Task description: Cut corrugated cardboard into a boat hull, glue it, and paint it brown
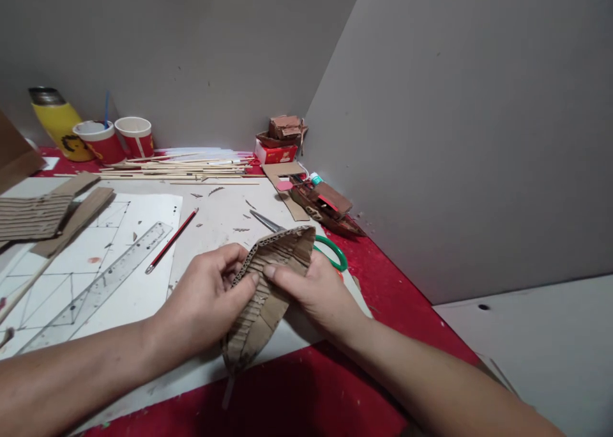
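Both hands hold a boat-shaped piece of corrugated cardboard (261,319) over the front of the table, tilted with its pointed end toward me. My left hand (205,293) grips its left edge, thumb on the ridged inner face and fingers behind. My right hand (320,290) pinches the upper right side, thumb pressed inside; its other fingers are hidden behind the cardboard. A narrow translucent strip (228,392) hangs below the lower tip. Just behind the piece lie scissors with green handles (335,252), partly covered by it.
At left, a clear ruler (103,283) and a red pencil (172,240) lie by a drawn plan (148,207) and corrugated strips (33,216). Behind are thin sticks (191,167), paper cups (135,137) and a yellow bottle (60,127). Model boats (325,204) stand along the right wall.
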The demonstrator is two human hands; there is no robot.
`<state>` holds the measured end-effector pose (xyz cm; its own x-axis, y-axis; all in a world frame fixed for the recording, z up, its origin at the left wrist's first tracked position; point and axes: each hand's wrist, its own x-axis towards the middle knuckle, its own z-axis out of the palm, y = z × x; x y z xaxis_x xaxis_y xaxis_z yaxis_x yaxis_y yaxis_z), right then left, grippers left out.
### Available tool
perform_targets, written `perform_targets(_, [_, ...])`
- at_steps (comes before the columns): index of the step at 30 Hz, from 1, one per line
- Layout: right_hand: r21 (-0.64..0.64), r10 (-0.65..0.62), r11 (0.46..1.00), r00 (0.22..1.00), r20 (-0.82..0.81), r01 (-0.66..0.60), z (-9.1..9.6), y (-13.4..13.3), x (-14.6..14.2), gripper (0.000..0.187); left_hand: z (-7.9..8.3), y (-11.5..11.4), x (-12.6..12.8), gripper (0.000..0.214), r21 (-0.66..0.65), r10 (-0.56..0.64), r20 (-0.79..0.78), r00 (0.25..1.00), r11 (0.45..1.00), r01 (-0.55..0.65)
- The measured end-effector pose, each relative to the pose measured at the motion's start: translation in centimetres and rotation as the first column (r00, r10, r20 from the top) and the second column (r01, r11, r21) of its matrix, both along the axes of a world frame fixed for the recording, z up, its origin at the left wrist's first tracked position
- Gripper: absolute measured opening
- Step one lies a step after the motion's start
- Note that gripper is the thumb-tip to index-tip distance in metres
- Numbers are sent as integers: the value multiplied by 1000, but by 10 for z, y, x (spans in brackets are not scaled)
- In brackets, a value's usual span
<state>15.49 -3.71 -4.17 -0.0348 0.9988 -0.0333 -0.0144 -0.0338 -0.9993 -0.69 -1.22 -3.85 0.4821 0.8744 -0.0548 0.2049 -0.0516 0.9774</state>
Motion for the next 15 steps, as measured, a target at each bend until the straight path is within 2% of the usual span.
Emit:
perform_targets(7, [46,-31,999,999,42,29,0,5,-1,15,0,4,4,13,22,14,-67,998,1000,-12])
perform_targets(12, [24,-8,1000,999,36,7,1,4,2,18,-1,5,5,14,-40,-17,10,1000,999,18])
perform_targets(15, [34,-66,997,998,12,66,-3,4,4,18,-2,2,3,12,-62,-30,27,999,998,32])
